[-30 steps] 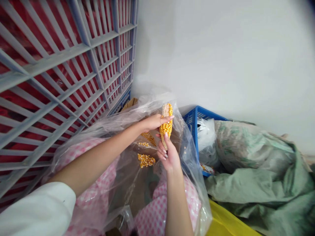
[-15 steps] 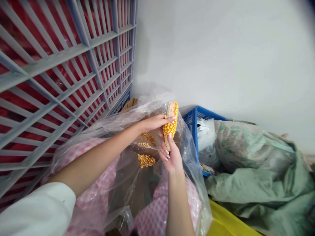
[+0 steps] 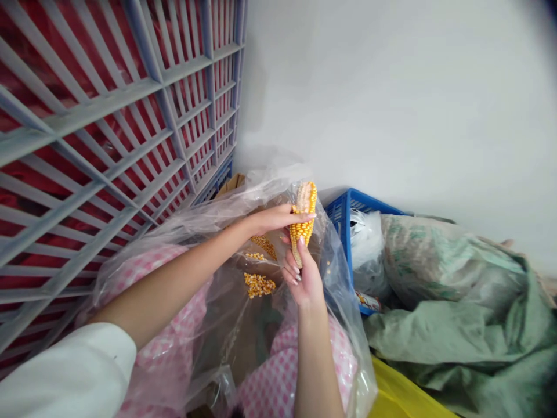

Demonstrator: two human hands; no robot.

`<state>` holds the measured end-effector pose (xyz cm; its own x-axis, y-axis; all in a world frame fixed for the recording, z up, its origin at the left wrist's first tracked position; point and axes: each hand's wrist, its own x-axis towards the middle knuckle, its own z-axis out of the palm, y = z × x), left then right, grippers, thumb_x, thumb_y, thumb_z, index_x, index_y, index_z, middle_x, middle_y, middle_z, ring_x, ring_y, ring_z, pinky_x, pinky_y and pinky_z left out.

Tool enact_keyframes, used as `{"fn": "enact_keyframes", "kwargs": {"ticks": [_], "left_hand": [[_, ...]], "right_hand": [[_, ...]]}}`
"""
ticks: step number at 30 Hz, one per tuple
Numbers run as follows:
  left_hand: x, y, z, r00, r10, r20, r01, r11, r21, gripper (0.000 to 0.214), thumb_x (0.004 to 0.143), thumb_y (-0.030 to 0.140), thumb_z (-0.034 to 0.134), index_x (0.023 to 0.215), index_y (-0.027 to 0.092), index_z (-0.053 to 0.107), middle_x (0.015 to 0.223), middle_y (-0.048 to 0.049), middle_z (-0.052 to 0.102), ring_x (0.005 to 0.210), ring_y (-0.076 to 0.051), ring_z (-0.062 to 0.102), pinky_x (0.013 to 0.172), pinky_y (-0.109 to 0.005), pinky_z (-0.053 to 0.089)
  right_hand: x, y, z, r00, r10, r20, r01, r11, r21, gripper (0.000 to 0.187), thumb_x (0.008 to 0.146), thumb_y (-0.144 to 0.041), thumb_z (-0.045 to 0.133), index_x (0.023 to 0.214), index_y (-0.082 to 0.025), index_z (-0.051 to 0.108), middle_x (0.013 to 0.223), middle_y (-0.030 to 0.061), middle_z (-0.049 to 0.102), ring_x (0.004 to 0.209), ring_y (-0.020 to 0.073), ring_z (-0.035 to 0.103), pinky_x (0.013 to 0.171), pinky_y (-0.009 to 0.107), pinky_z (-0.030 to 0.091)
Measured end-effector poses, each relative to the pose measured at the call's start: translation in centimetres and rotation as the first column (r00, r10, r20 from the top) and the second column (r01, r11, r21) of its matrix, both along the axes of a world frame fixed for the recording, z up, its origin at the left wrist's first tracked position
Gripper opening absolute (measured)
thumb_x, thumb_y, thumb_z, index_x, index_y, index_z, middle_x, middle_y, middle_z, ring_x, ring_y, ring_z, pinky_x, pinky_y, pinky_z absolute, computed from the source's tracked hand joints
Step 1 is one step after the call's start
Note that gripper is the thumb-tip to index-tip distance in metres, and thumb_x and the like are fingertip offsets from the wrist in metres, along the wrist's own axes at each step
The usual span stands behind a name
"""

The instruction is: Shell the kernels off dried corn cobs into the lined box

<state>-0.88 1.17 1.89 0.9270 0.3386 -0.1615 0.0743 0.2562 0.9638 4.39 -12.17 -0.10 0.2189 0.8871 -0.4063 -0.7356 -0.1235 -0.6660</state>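
- Golden dried corn cob (image 3: 302, 223) stands nearly upright between both hands, above the open mouth of a clear plastic bag (image 3: 342, 302). Its upper end shows a bare, pale patch beside rows of kernels.
- Left hand (image 3: 274, 219): a narrow hold, with the fingers (image 3: 300, 216) laid across the cob's upper part. The arm reaches in from the lower left, out of a white sleeve (image 3: 56, 371).
- Right hand (image 3: 306, 278): curled around the cob's lower end, with the fingers (image 3: 290, 273) bent in beneath it and the thumb upright against the kernels.
- Loose kernels (image 3: 259, 285) lie in a small heap inside the bag, below and left of the hands, with a thinner patch of kernels (image 3: 263, 247) closer to the cob.
- Work in hand looks like shelling corn by hand. The rows left on the cob seem to call for more thumb pressure, kept over the bag.
- Nearby: pink-checked fabric (image 3: 278, 386) beneath the plastic, a grey lattice crate (image 3: 108, 128) at the left, a blue plastic crate (image 3: 348, 200) holding a white plastic bag (image 3: 366, 249), and a green woven sack (image 3: 452, 331) beside it.
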Motion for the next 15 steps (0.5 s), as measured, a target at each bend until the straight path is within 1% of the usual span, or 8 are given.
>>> {"fn": "enact_keyframes", "kwargs": {"ticks": [3,8,11,13,15], "left_hand": [[0.06,-0.03,-0.11,1.0,0.007,0.013,-0.007,1.0,-0.006,0.042,0.072,0.054,0.056,0.067,0.013,0.056,0.059,-0.0014,0.057,0.048,-0.007,0.046,0.048,-0.022,0.035],[0.43,-0.22,-0.54,0.997,0.075,0.001,-0.075,0.997,-0.023,0.045,0.074,0.057,0.052,0.066,0.013,0.056,0.054,-0.0012,0.056,0.046,-0.008,0.046,0.048,-0.022,0.035],[0.47,-0.22,-0.59,0.994,0.107,-0.028,-0.107,0.994,-0.01,0.047,0.074,0.06,0.049,0.067,0.013,0.056,0.055,-0.0016,0.057,0.046,-0.009,0.047,0.044,-0.022,0.033],[0.42,-0.15,-0.5,0.995,0.096,-0.036,-0.097,0.995,-0.015,0.051,0.075,0.062,0.044,0.069,0.013,0.057,0.058,-0.0032,0.059,0.048,-0.01,0.049,0.043,-0.022,0.033],[0.37,-0.06,-0.39,0.998,0.062,-0.023,-0.062,0.998,-0.03,0.052,0.077,0.061,0.042,0.071,0.013,0.058,0.06,-0.0041,0.06,0.049,-0.01,0.05,0.043,-0.022,0.034]], "right_hand": [[-0.06,-0.02,0.07,1.0,-0.001,0.006,0.001,1.0,-0.007,0.035,0.071,-0.045,0.064,0.084,-0.013,0.06,0.038,-0.0126,0.029,0.032,0.0007,0.011,0.027,0.011,0.013],[-0.31,0.09,0.06,1.0,0.002,0.006,-0.002,1.0,-0.016,0.037,0.069,-0.045,0.066,0.086,-0.013,0.06,0.038,-0.0127,0.03,0.032,0.0006,0.011,0.027,0.011,0.014],[-0.28,0.14,0.05,1.0,-0.007,0.008,0.007,1.0,-0.014,0.037,0.069,-0.044,0.066,0.086,-0.012,0.06,0.038,-0.0127,0.031,0.032,0.0005,0.012,0.027,0.01,0.014],[-0.17,0.12,0.06,1.0,-0.009,0.002,0.009,1.0,-0.012,0.036,0.069,-0.044,0.066,0.086,-0.012,0.06,0.038,-0.0128,0.031,0.031,0.0004,0.012,0.027,0.01,0.014],[-0.07,0.06,0.09,1.0,-0.012,-0.009,0.012,1.0,-0.007,0.036,0.07,-0.044,0.066,0.086,-0.012,0.06,0.037,-0.0129,0.031,0.031,0.0003,0.012,0.027,0.011,0.014]]}}
